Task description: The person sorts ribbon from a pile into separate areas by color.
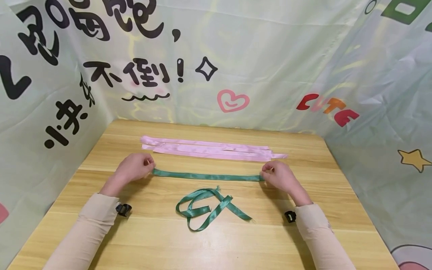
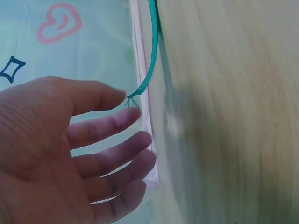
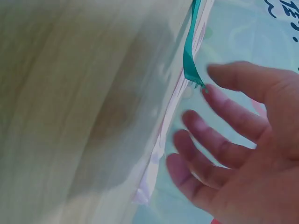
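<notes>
A short green satin ribbon point(image 1: 207, 176) stretches nearly straight from left to right between both hands. My left hand point(image 1: 136, 167) is at its left end; in the left wrist view, the thumb and index fingertips are slightly parted beside the frayed end point(image 2: 135, 94). At the right end is my right hand point(image 1: 278, 174). The right wrist view shows its thumb apart from the index fingertip, which meets the ribbon's frayed corner point(image 3: 194, 77). The other fingers of both hands are loosely bent and hold nothing. Nearer the person lies a loosely looped heap of green ribbon point(image 1: 199, 212).
Behind the hands, several pink ribbon strips point(image 1: 209, 148) lie side by side across the wooden table point(image 1: 162, 240). A printed cloth point(image 1: 270, 67) hangs behind the table and on both sides. Each sleeve cuff bears a small black camera point(image 1: 123, 210).
</notes>
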Motion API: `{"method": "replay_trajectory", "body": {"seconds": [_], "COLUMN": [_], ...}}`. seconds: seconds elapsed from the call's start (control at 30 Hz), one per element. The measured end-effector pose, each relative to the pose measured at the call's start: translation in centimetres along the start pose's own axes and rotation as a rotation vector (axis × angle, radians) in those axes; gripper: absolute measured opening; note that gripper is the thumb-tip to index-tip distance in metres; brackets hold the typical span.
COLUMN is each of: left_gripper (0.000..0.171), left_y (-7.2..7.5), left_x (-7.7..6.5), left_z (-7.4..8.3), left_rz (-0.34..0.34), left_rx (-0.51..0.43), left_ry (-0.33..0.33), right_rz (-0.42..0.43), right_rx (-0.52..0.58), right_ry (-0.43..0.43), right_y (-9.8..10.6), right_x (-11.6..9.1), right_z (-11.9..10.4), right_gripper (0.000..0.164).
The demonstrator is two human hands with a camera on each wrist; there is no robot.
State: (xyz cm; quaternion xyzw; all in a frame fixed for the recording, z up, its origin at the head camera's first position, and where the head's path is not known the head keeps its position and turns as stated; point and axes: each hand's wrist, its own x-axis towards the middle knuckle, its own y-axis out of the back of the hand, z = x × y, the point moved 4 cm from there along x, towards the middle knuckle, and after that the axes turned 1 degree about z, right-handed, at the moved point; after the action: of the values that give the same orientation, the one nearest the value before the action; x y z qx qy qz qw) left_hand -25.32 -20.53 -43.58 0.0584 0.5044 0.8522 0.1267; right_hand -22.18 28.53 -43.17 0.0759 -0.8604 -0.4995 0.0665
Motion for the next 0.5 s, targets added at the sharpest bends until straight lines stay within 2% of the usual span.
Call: {"method": "replay_trajectory", "body": {"seconds": [0.13,0.3,0.4,0.5], "left_gripper": [0.019,0.019,0.019,0.018], "left_y": [-0.2,-2.0,-3.4,-4.6], "left_x": [-0.3,-0.9,-1.5,-2.1], "left_z": [1.2,3.7,5.4,7.2], "left_rz": [0.118,0.289,0.323,0.309], "left_rx": [0.024,0.051,0.069,0.092], "left_ry": [-0.067,-0.181,-0.238,-0.306], "right_rz": [0.111,0.221,0.249,0.240], "right_rx": [0.011,0.017,-0.005,-0.047], "right_ry": [0.070,0.229,0.334,0.415], "right_y": [0.0,-1.2,-2.3,-3.5], "right_x": [-0.1,-0.2,-0.4,-0.6], "right_z": [-1.0,-3.2,-4.7,-6.2], "right_gripper": [0.016,0.014,0.013,0.015]}}
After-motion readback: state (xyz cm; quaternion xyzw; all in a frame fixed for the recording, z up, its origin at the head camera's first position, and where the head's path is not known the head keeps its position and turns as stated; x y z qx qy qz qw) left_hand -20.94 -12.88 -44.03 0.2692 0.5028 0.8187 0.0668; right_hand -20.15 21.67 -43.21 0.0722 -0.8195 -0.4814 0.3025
